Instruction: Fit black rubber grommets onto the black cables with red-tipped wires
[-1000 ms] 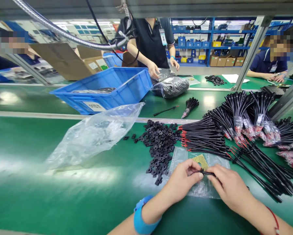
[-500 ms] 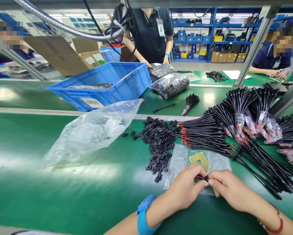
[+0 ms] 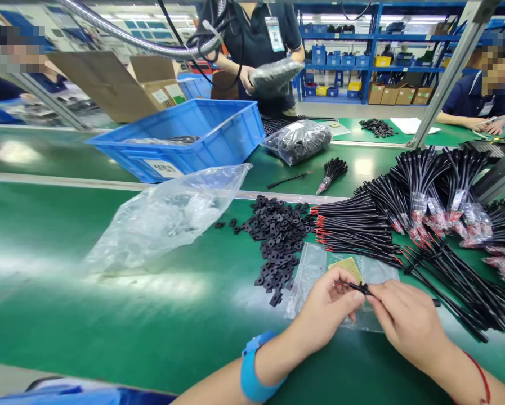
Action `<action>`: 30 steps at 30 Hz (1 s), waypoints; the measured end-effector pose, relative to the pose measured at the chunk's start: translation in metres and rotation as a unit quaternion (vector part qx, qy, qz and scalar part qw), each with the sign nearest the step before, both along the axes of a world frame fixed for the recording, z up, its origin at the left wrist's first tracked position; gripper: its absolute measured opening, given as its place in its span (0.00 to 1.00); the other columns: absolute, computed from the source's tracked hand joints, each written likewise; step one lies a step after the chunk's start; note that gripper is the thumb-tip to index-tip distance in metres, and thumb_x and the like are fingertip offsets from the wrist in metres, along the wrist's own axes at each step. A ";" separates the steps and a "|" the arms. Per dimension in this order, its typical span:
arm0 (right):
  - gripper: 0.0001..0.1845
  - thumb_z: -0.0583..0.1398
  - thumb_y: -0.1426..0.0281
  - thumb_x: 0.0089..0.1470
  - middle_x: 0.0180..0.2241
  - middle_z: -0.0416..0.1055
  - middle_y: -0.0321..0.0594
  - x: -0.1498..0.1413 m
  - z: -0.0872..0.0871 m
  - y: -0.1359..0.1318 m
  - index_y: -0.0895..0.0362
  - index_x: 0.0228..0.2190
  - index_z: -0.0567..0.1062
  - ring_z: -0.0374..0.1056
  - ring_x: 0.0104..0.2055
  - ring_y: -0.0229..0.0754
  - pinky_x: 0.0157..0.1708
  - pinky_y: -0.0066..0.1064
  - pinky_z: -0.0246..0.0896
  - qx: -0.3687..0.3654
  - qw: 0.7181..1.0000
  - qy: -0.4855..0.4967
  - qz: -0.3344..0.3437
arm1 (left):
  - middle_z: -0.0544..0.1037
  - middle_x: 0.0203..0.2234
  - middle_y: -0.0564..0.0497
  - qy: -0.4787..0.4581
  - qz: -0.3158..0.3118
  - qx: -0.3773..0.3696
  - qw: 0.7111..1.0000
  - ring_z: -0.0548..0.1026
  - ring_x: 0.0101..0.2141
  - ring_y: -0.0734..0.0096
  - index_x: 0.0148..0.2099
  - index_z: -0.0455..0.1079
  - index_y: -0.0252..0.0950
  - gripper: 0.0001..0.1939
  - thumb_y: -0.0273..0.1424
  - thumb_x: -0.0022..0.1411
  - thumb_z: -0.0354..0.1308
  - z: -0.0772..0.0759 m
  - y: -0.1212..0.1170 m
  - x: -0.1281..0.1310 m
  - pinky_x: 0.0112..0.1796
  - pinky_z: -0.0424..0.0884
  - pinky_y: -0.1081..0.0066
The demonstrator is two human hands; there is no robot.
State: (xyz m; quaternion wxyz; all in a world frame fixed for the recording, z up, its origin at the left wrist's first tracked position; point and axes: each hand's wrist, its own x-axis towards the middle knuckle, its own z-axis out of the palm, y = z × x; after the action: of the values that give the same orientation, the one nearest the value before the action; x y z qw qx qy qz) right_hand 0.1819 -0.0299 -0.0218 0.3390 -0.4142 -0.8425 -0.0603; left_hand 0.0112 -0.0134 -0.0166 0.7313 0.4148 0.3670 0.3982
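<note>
My left hand [image 3: 323,306] pinches a short black cable [image 3: 354,286] near its end, where thin red and dark wires stick out. A small black rubber piece [image 3: 364,288] sits around this cable between my two hands. My right hand [image 3: 408,315] grips the same cable just right of that piece, and the cable's far end shows beyond my knuckles. Beneath my hands lie a flat clear plastic bag [image 3: 305,275] and a yellow square pad [image 3: 348,265], partly covered by my left hand. Loose black rubber pieces [image 3: 277,233] are heaped to the left. A row of red-tipped cables [image 3: 353,225] lies behind.
Fitted cables [image 3: 459,281] and bundled cables [image 3: 421,180] crowd the right side. A crumpled clear bag [image 3: 168,216] lies left, before a blue bin [image 3: 184,149]. Across the bench a person [image 3: 256,45] holds a filled bag [image 3: 275,76]. A metal post [image 3: 444,73] rises at right.
My hands have turned slightly, so the cable and the black piece show more clearly between them. The person across has lifted a filled bag off the bench. The view has shifted slightly.
</note>
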 end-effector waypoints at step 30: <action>0.16 0.48 0.68 0.62 0.28 0.75 0.41 0.029 0.006 0.017 0.57 0.30 0.74 0.69 0.29 0.39 0.29 0.27 0.55 -0.065 0.974 -0.034 -0.213 | 0.71 0.41 0.46 0.280 0.003 0.313 0.908 0.73 0.37 0.69 0.52 0.62 0.36 0.17 0.27 0.60 0.52 -0.006 0.023 -0.023 0.38 0.71 0.67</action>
State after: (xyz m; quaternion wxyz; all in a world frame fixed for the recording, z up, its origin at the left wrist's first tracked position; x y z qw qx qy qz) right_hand 0.2110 -0.0133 -0.0157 0.2617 -0.6032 -0.7479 -0.0909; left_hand -0.0118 0.0092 -0.0224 0.4299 0.7158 0.4141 0.3623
